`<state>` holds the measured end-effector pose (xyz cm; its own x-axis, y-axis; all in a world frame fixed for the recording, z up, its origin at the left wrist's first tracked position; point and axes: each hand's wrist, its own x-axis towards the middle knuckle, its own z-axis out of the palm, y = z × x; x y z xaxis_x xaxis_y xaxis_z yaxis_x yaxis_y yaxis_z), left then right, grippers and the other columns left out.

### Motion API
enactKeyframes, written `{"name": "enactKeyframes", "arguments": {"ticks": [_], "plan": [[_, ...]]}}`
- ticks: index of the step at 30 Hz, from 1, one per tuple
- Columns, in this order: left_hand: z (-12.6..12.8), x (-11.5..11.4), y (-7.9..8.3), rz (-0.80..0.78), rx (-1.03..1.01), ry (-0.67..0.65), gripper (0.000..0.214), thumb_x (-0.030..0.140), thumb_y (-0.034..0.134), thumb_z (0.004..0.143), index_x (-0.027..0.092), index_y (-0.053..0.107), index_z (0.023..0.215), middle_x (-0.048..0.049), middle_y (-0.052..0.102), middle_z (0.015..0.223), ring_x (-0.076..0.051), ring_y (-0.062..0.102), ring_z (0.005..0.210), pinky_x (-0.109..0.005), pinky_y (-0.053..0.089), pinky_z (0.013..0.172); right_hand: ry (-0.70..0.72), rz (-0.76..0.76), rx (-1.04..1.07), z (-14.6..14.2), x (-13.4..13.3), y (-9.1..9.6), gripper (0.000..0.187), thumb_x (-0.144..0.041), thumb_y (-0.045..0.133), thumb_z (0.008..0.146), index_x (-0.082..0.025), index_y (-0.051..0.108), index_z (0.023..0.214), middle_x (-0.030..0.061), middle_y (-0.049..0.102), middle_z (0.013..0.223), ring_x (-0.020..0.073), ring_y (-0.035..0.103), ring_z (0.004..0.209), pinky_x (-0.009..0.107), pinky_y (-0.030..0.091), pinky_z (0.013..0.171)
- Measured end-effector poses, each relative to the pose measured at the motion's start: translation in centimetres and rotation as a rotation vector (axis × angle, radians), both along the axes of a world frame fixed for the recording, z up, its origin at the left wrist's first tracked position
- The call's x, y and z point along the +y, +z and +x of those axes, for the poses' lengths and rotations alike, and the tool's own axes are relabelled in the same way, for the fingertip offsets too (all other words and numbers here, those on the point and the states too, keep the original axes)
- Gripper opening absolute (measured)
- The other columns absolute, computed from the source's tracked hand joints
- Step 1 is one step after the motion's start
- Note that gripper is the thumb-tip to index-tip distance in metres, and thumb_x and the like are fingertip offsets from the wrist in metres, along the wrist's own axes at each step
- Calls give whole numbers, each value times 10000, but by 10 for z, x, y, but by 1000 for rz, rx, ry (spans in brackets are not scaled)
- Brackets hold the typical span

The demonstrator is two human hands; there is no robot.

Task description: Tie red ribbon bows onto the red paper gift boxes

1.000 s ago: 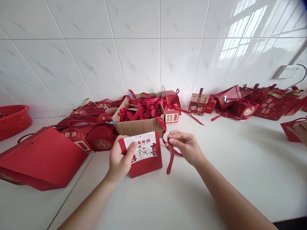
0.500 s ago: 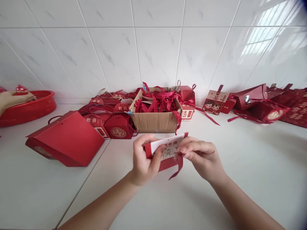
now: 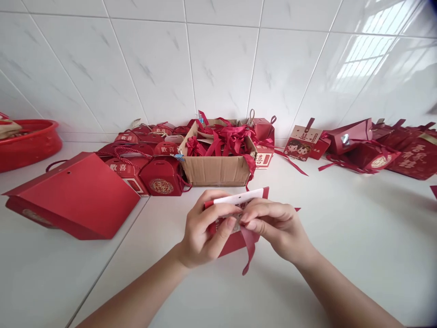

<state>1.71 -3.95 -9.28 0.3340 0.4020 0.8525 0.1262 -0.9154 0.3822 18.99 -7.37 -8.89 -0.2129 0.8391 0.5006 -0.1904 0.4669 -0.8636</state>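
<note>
My left hand (image 3: pixel 203 234) is closed round a flat red gift box (image 3: pixel 235 242) with a white printed panel, held just above the white counter. My right hand (image 3: pixel 278 225) pinches a red ribbon (image 3: pixel 250 253) against the box's front; the ribbon's loose end hangs down below the box. The two hands touch over the panel and hide most of its picture. Behind them stands a brown cardboard carton (image 3: pixel 218 169) heaped with red ribbons.
A large red box (image 3: pixel 75 196) lies on its side at the left, with several small red gift boxes (image 3: pixel 160 175) beside the carton. A red basin (image 3: pixel 29 143) sits far left. More red boxes and bags (image 3: pixel 362 146) line the tiled wall at the right.
My right hand brought the ribbon from beside the box onto its front panel, and both hands closed together over it. The box tilted flatter and the view shifted.
</note>
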Motion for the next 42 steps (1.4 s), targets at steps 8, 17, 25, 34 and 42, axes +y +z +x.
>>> {"name": "enactKeyframes", "arguments": {"ticks": [8, 17, 25, 34, 42], "plan": [[1, 3, -2, -36, -9, 32, 115, 149, 559, 841, 209, 628, 911, -54, 591, 913, -186, 610, 882, -305, 519, 716, 59, 16, -58, 3, 1, 0, 115, -188, 638, 846, -234, 740, 875, 21, 635, 783, 119, 593, 718, 236, 509, 664], [-3, 7, 0, -93, -24, -33, 220, 408, 567, 855, 198, 628, 863, -71, 593, 860, -226, 597, 895, -345, 504, 721, 193, -21, -51, 5, -2, 5, 112, -186, 654, 831, -234, 751, 860, 21, 637, 775, 117, 600, 664, 242, 521, 607], [3, 5, -4, -18, -29, 92, 129, 83, 570, 786, 200, 592, 838, -34, 557, 826, -170, 591, 791, -284, 491, 652, -281, 242, -160, 4, -8, 8, 161, -125, 649, 822, -254, 722, 888, 12, 697, 764, 135, 634, 633, 252, 524, 568], [4, 5, -8, -45, -31, 72, 166, 68, 566, 783, 203, 475, 747, -15, 498, 816, -142, 556, 764, -245, 469, 607, -827, 602, -476, -3, -11, 5, 127, -149, 649, 804, -259, 711, 806, 77, 623, 1062, 244, 571, 969, 396, 467, 768], [3, 2, -11, -49, -39, 46, 316, 46, 569, 771, 197, 321, 646, 1, 451, 795, -112, 529, 684, -221, 423, 548, -722, 480, -442, -6, -4, -4, 118, -159, 624, 838, -250, 699, 837, 80, 512, 1257, 277, 478, 1148, 435, 439, 869]]}}
